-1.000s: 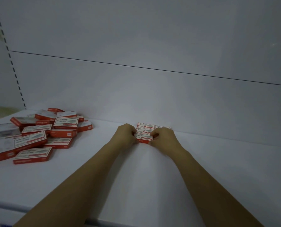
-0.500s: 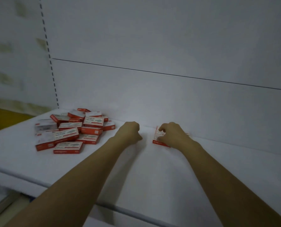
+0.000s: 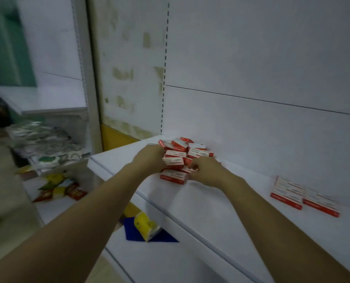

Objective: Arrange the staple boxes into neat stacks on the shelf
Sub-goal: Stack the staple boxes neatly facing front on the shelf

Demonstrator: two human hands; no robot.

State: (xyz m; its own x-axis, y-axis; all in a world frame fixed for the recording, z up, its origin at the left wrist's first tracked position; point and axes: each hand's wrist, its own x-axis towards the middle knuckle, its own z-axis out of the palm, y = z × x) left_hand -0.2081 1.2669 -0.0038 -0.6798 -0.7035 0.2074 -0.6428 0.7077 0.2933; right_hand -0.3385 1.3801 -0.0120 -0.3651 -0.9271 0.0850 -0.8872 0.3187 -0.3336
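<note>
Head view: frame dim, left margin motion-blurred.

Landmark: a loose heap of staple boxes point(image 3: 181, 155), red and white, lying at mixed angles on the white shelf point(image 3: 221, 209), close against the back panel point(image 3: 251, 129) near the shelf's left end.

Left hand point(image 3: 149, 160): pressed against the left flank of the heap, back of the hand toward the camera. Its fingers run in among the boxes and are hidden, so how wide they are, or whether they hold anything, cannot be told.

Right hand point(image 3: 207, 173): at the near right edge of the heap. Fingers point(image 3: 193, 167) are narrow and curled, tips closed on an edge box point(image 3: 187, 170) at the bottom right of the heap. The detail is soft, but it reads as a pinch.

Lowest box of the heap point(image 3: 173, 177) lies flat on the shelf at the near side, between the two wrists.

Well to the right of the heap: two flat boxes point(image 3: 304, 198), side by side and touching, long edges in line, just in front of the back panel.

Below and in front of the heap: a lower shelf point(image 3: 170, 262) with a yellow carton point(image 3: 144, 226) tilted on a blue sheet point(image 3: 133, 231).

Left of the heap, past the shelf end: a neighbouring unit with patterned flat packs point(image 3: 45, 146). Beneath them are red and yellow snack packets point(image 3: 57, 188).
</note>
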